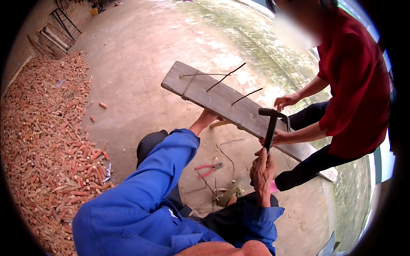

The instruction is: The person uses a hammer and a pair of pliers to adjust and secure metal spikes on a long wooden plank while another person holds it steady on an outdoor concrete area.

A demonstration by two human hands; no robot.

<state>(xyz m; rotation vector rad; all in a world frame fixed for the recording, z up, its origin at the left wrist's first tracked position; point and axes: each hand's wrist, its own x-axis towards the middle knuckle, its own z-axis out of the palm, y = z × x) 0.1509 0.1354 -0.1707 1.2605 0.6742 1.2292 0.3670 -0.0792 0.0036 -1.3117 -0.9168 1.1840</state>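
Head view: right hand [263,168] is wrapped around the hammer [270,128] handle, head raised just above it at the plank [222,102] face. Left hand [208,118] grips the plank's underside. Three wires [226,76] poke through beyond the hammer, none bent flat yet. Coworker's hands [285,101] steady the far edge.

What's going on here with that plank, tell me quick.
The person in blue sleeves grips a hammer in the right hand, its head at the wooden plank. The left hand props the plank from below. A co-worker in red steadies its far side. Bent wires stick up from it. Red-handled pliers lie on the ground.
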